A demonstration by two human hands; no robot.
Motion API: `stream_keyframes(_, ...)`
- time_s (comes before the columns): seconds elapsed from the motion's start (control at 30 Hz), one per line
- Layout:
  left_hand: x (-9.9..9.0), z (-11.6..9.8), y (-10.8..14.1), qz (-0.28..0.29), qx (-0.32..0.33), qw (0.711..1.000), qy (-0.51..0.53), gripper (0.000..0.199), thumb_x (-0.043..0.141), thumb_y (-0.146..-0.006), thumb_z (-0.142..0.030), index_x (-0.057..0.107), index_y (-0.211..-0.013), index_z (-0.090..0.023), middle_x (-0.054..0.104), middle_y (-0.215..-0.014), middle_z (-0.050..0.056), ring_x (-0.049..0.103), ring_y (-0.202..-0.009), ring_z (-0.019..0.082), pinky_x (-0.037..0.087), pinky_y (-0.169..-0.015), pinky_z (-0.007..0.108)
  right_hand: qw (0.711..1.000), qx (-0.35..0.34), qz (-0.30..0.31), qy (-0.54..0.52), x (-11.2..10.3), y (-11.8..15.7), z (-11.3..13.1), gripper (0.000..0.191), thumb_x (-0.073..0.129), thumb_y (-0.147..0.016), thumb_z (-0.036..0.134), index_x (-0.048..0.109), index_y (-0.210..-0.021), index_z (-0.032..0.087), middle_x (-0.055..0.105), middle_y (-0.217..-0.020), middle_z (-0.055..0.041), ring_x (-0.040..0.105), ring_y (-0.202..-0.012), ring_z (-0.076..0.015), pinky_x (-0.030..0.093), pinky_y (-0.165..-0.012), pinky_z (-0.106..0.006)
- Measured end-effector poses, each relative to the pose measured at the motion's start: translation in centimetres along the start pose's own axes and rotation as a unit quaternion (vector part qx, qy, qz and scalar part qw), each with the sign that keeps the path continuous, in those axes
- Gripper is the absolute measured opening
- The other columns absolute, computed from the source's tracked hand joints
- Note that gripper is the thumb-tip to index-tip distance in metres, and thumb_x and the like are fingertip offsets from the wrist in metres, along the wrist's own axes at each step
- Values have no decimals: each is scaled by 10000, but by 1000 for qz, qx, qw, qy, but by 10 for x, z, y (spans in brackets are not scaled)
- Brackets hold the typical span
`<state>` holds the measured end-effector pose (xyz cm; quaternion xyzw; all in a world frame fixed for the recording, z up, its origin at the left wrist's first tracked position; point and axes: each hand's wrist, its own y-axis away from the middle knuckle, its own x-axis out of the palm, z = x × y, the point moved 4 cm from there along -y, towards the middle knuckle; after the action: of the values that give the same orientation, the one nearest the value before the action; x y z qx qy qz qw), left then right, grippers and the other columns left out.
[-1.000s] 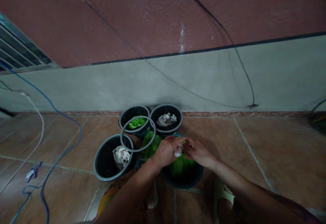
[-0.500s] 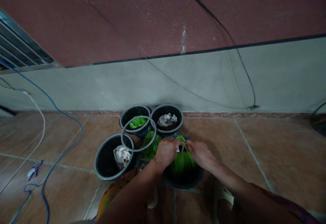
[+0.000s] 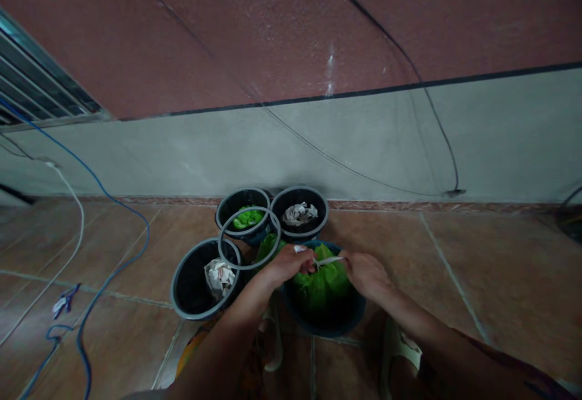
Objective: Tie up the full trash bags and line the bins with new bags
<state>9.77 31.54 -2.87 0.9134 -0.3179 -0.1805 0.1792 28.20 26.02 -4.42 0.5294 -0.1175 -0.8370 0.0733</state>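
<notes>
A green plastic bag (image 3: pixel 324 288) sits gathered inside a dark round bin (image 3: pixel 325 328) between my feet. My left hand (image 3: pixel 293 262) is closed at the bag's top left, gripping one end of a pale strip (image 3: pixel 330 260). The strip's other end is pinched in my right hand (image 3: pixel 367 273), above the bin's right side. It runs taut between the two hands over the bag. Another green bag (image 3: pixel 270 247) lies on the floor beyond my left hand, partly hidden by it.
Three more dark bins stand nearby: one with crumpled paper (image 3: pixel 220 276), one with a green bag (image 3: pixel 248 218), one with paper (image 3: pixel 300 213). A grey ring (image 3: pixel 277 230) rests across them. Blue cable (image 3: pixel 148 230) and keys (image 3: pixel 66 302) lie left.
My hands have moved apart, my left hand shifting left, and the pale strip is now stretched between them. The green bag's top looks more gathered.
</notes>
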Motion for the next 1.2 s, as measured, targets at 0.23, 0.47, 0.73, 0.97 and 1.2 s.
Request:
stream_keyframes(0.23,25,8,-15,-32,35,989,141,341,617,-773,-487,593,-678,-160,582,-607,-12,537,-568,107,432,-583,235,994,-72,-21,-77,-6,0,10,272,404,-939,243,674,-959,219,724,-912,-56,670,-870,-193,417,-765,-285)
stream_keyframes(0.47,29,10,-22,13,92,995,-40,81,669,-661,-200,680,-702,-131,486,-598,-57,424,-581,72,319,-547,189,975,-144,-40,-166,-9,3,22,272,424,-934,275,647,-792,209,654,-861,-39,623,-810,-169,426,-745,-284)
stream_keyframes(0.73,35,1,-17,4,170,972,-160,151,537,-797,-158,678,-744,-158,602,-668,-24,516,-646,107,402,-633,208,966,-111,1,-233,-3,1,25,605,465,-729,18,528,-1302,201,674,-1151,-71,635,-898,-160,459,-806,-281)
stream_keyframes(0.97,30,-1,-14,-36,161,972,-168,136,507,-799,-125,613,-728,-174,605,-655,-30,543,-630,117,447,-662,235,982,-114,-12,-149,5,-1,22,240,445,-839,103,659,-914,182,694,-885,-58,633,-839,-181,424,-766,-288)
stream_keyframes(1.2,33,16,-18,-33,-12,988,151,58,637,-659,-183,608,-632,-140,615,-584,-6,562,-564,116,439,-606,247,987,-74,-22,-142,-4,-1,20,266,463,-908,275,697,-799,211,696,-768,-29,609,-718,-161,383,-677,-273)
